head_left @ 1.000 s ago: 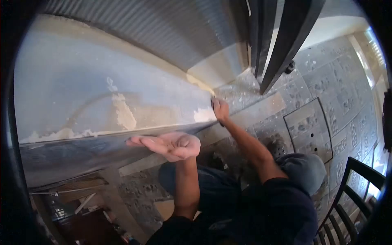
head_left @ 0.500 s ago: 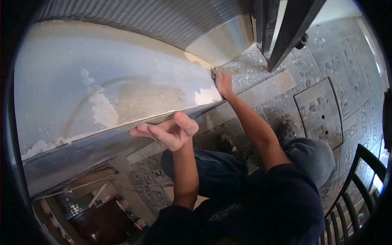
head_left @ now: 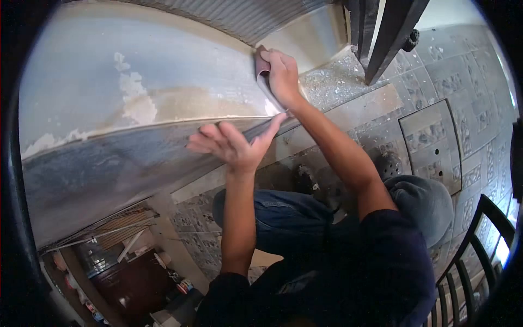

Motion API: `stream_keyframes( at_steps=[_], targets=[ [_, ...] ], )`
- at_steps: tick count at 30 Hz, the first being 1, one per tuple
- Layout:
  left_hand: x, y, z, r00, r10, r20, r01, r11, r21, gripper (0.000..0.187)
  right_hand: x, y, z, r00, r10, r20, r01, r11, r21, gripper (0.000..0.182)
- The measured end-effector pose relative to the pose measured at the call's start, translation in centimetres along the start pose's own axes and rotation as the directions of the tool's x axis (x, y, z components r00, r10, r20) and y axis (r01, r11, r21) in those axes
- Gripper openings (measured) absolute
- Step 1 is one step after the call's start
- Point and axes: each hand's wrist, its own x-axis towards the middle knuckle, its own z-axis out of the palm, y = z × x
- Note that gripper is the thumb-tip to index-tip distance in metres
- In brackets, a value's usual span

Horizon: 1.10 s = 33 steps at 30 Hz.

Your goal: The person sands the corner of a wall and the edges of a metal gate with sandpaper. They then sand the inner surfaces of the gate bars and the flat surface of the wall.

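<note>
My right hand [head_left: 282,76] grips a folded piece of brown sandpaper [head_left: 262,66], pressed to the far end of the pale painted wall [head_left: 185,76]. White bare patches and a tan area mark that surface. My left hand [head_left: 234,146] is open, palm up and fingers spread, beside the wall's grey lower face [head_left: 98,158], just below the long edge between the two faces. Its thumb points toward my right wrist.
Dark posts [head_left: 395,38] rise past the wall's end, above floor covered in pale flakes [head_left: 338,79]. A square tiled cover [head_left: 433,144] lies in the patterned floor at right. A black chair [head_left: 474,261] stands lower right; cluttered shelves [head_left: 81,283] show lower left.
My right hand has moved up and left onto the wall face, bringing the sandpaper into view. My left hand has turned and spread its thumb toward the right wrist. The view has shifted slightly.
</note>
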Motion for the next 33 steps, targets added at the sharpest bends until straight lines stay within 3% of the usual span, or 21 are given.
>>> stream_keyframes(
  at_steps=[1,2,5,9,11,13,15,16,18,22,25,26,30,31,33],
  targets=[
    [-0.3,0.2,0.2,1.000,0.011,0.001,-0.011,1.000,0.004,0.133,-0.1,1.8,-0.7,0.990,0.138,0.026,-0.138,0.990,0.009,0.033],
    [-0.7,0.5,0.5,1.000,-0.005,0.023,0.004,1.000,0.031,0.133,-0.2,4.0,-1.5,0.978,0.204,-0.051,-0.209,0.969,-0.134,0.034],
    [-1.9,0.9,0.4,0.995,-0.028,0.092,0.018,0.995,0.101,0.138,-2.8,10.3,-5.1,0.931,0.286,-0.228,-0.362,0.808,-0.466,0.039],
    [-1.8,1.2,0.6,0.988,-0.047,0.144,0.031,0.993,0.113,0.138,-3.5,11.6,-5.3,0.952,0.192,-0.237,-0.293,0.791,-0.537,0.036],
    [-2.0,1.6,0.4,0.982,-0.077,0.173,0.059,0.993,0.105,0.138,-2.2,6.4,-3.5,0.966,0.231,-0.118,-0.259,0.887,-0.382,0.035],
    [-1.6,1.7,0.4,0.984,-0.065,0.165,0.049,0.994,0.100,0.137,-1.4,2.5,-1.4,0.997,0.059,-0.047,-0.070,0.963,-0.260,0.037],
    [-2.0,1.7,0.3,0.982,-0.065,0.176,0.051,0.995,0.086,0.135,-1.2,-3.1,0.4,0.992,0.124,0.022,-0.118,0.977,-0.178,0.035],
    [-2.2,1.5,0.2,0.978,-0.060,0.199,0.045,0.996,0.083,0.133,-1.4,-2.9,0.2,0.992,0.128,0.017,-0.123,0.978,-0.170,0.035],
    [-2.5,0.8,-0.1,0.974,-0.038,0.224,0.020,0.996,0.084,0.131,-1.4,-2.1,-0.2,1.000,-0.016,0.015,0.017,0.991,-0.135,0.034],
    [-2.6,0.7,-0.3,0.972,-0.037,0.232,0.025,0.998,0.055,0.125,-3.0,7.5,-4.1,0.950,0.265,-0.167,-0.312,0.845,-0.433,0.039],
    [-1.9,0.7,-0.3,0.969,-0.012,0.248,-0.010,0.996,0.091,0.130,-3.6,8.5,-4.7,0.952,0.229,-0.202,-0.305,0.759,-0.575,0.035],
    [-1.9,0.8,-0.6,0.962,0.004,0.274,-0.043,0.990,0.137,0.137,-3.4,8.7,-4.4,0.971,0.177,-0.162,-0.236,0.819,-0.523,0.039],
    [-1.9,1.2,-0.3,0.964,-0.018,0.265,-0.014,0.993,0.117,0.138,-2.3,-1.4,-0.4,0.995,0.101,-0.001,-0.099,0.972,-0.212,0.035],
    [-2.2,1.1,0.0,0.971,-0.028,0.236,0.013,0.998,0.064,0.129,-2.1,-3.0,0.4,0.995,0.104,-0.002,-0.102,0.971,-0.217,0.035],
    [-2.4,0.9,0.2,0.977,-0.039,0.210,0.037,0.999,0.009,0.121,-2.1,-5.0,1.5,0.997,0.001,0.071,-0.003,0.999,0.033,0.035]
  ],
)
